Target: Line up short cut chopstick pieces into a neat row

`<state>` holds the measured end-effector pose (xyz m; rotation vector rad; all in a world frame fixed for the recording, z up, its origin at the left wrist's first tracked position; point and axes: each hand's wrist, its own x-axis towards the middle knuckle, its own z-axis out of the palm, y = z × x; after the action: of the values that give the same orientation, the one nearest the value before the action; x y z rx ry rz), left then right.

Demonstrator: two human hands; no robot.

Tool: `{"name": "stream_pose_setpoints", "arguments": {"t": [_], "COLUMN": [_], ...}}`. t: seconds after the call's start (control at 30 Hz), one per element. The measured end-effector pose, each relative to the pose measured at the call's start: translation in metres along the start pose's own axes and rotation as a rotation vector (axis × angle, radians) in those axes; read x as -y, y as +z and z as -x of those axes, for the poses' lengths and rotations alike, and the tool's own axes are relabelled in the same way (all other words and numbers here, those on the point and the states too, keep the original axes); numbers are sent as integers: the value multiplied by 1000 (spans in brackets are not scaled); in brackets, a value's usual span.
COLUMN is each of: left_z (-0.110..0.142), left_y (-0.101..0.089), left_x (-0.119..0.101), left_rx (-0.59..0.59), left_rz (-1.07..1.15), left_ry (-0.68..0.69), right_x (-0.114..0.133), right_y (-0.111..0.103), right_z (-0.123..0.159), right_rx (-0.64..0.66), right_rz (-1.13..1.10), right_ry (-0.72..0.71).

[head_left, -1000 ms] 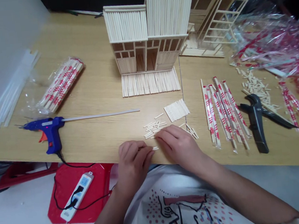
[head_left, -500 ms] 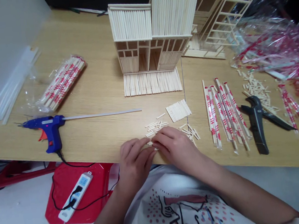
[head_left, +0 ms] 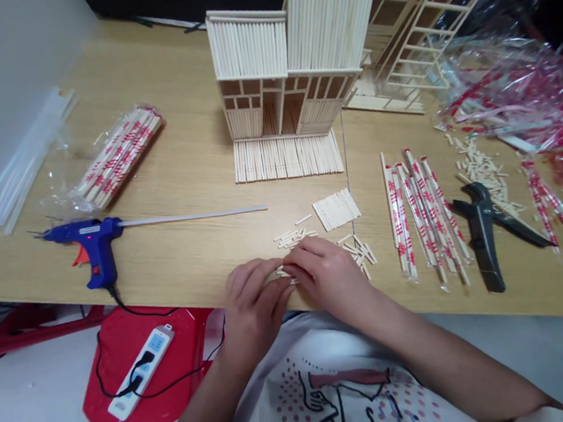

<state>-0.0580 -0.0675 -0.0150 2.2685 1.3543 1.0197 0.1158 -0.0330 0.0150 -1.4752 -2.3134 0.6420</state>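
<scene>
Close to the table's front edge, my left hand (head_left: 256, 299) and my right hand (head_left: 325, 270) meet over a few short wooden sticks (head_left: 286, 274). The fingers of both hands are closed around the sticks' ends, with part of the sticks hidden beneath them. Just beyond my fingertips lies a loose pile of short sticks (head_left: 291, 237). More cut pieces (head_left: 360, 248) are scattered to the right of my right hand. A small panel of sticks laid side by side (head_left: 336, 209) rests behind them.
A stick-built model house (head_left: 280, 104) stands at the back. To the left are a blue glue gun (head_left: 98, 247) with a long glue stick and a bag of chopsticks (head_left: 119, 157). Wrapped chopsticks (head_left: 425, 216) and a black-handled cutter (head_left: 484, 236) lie right. A power strip (head_left: 141, 372) sits on a red stool below.
My hands have barely moved; the right fingers have shifted very slightly over the short sticks. The whole view has moved down a few pixels.
</scene>
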Motion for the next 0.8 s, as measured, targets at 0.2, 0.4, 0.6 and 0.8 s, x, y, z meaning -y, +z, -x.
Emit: {"name": "stream_pose_setpoints", "arguments": {"t": [0.2,0.4,0.6,0.8], "left_z": [-2,-1,-2,-3], "left_y": [-2,-1,0,0], "left_x": [0,0,1,0], "left_rx": [23,9,17,26], "left_rz": [41,37,29,29], "left_ry": [14,25,19,26], "right_x": [-10,-23,-21,-14], "right_y": [-12,-14,-14,-11], "right_z": [6,8,5,4], "right_rx": [-76,-174,-118,-84], "right_rz": [-157,-6,23,-17], "right_ry": [39,80,117,109]}}
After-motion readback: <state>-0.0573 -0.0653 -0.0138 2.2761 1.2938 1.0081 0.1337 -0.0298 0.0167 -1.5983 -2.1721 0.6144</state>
